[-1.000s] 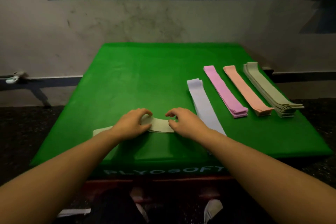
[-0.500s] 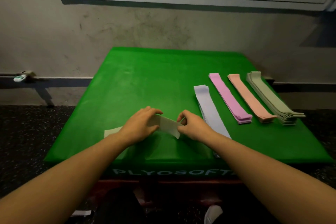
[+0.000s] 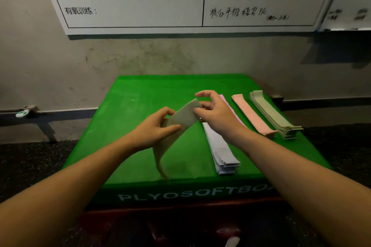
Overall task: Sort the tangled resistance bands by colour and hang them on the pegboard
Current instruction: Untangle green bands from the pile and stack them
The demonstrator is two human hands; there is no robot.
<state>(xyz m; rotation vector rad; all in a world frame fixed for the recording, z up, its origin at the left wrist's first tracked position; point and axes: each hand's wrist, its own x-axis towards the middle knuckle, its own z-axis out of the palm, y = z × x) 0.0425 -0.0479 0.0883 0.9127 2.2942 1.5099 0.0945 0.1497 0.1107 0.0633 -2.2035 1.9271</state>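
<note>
Left hand (image 3: 158, 128) pinched the olive-green band (image 3: 181, 120) mid-length; right hand (image 3: 212, 110) pinched its upper end, other fingers spread loose. Band was held above the green surface (image 3: 140, 94), lower tail drooping toward the front edge. Looked light, thin, floppy, probably stretchy and a bit grippy; best taken at the ends to keep it flat. Sorted stacks lay to the right: lavender (image 3: 221, 150), pink (image 3: 227, 104), peach (image 3: 253, 116), olive stack (image 3: 275, 116).

whiteboard (image 3: 180, 0) on stained wall (image 3: 60, 62), dark floor (image 3: 30, 156).
</note>
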